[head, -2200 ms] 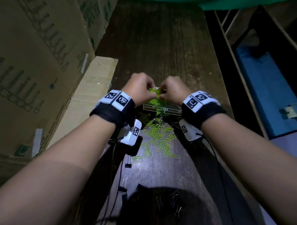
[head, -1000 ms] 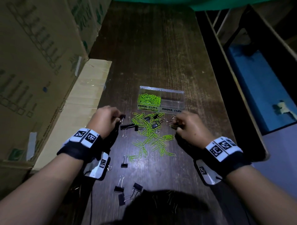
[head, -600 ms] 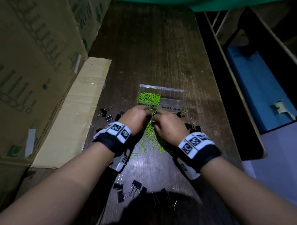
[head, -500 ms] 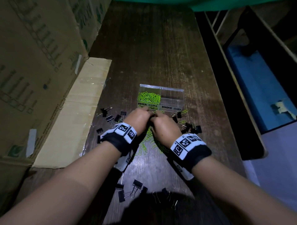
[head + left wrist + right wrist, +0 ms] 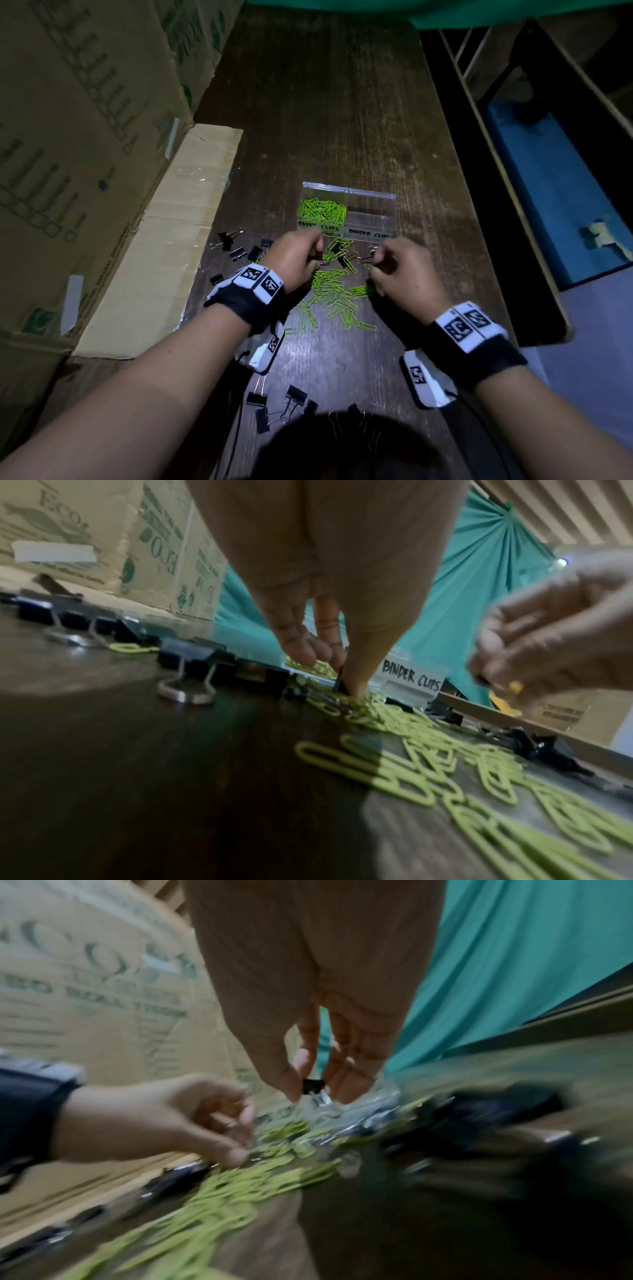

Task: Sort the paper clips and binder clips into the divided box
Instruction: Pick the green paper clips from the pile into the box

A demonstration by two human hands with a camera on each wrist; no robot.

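Note:
The clear divided box sits mid-table; its left compartment holds green paper clips, and the right one, labelled for binder clips, looks bare. Loose green paper clips lie in a heap in front of the box, mixed with black binder clips. My left hand is at the heap's far left edge, thumb and fingers pinching a black binder clip against the table. My right hand pinches another black binder clip just above the heap, near the box front.
More binder clips lie to the left and near the front edge. Large cardboard boxes and a flat cardboard sheet line the left side. The table's right edge drops to a blue-lined crate.
Half a second ago both hands were pressed together over the heap. They have drawn apart, the right one moving right, and each now pinches a binder clip.

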